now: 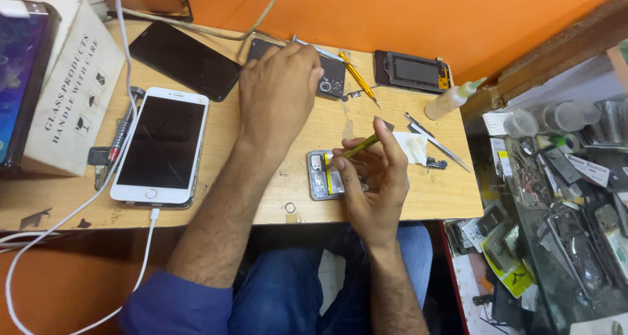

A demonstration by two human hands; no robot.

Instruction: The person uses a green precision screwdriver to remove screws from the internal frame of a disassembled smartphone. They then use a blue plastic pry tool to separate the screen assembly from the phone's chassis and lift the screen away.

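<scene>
opened phone (pixel 320 175): small, back off, silver frame, yellow strip + white parts inside; lies flat on bench (pixel 294 132), near front edge, centre-right, partly under right hand.
right hand (pixel 373 178): grip closed around a yellow-green tool (pixel 361 146), thumb + fingers pinching it; tool tip points down-left toward the open phone's top end. Contact w/ phone: can't tell.
left hand (pixel 278 89): reached across to bench's far side, resting on a dark phone back cover (pixel 330 73) w/ round camera ring. Fingers curled down onto it; whether grip holds anything, can't tell.
near left hand: thin metal tool (pixel 317 49) + yellow-handled screwdriver (pixel 358 78), just beside the cover.
far right of bench: dark screen module (pixel 412 70) w/ yellow tab; small squeeze bottle (pixel 451 99) lying tilted, nozzle toward right edge.
right of open phone: white tissue (pixel 413 146), tweezers (pixel 435 141) across it, small dark part (pixel 436 165).
left side: white smartphone (pixel 160 145) face up, white cable (pixel 140 256) plugged at bottom, hangs off front edge; black phone (pixel 184 60) behind it; cardboard box (pixel 72 89) at far left.
edges/room: open phone close to front edge; small ring (pixel 290 207) right at edge. Bare wood between white phone and open phone, crossed by left forearm.
containers: glass case (pixel 556 197) right of bench, crammed w/ parts, packets, clear tubs; contents too cluttered to id.
</scene>
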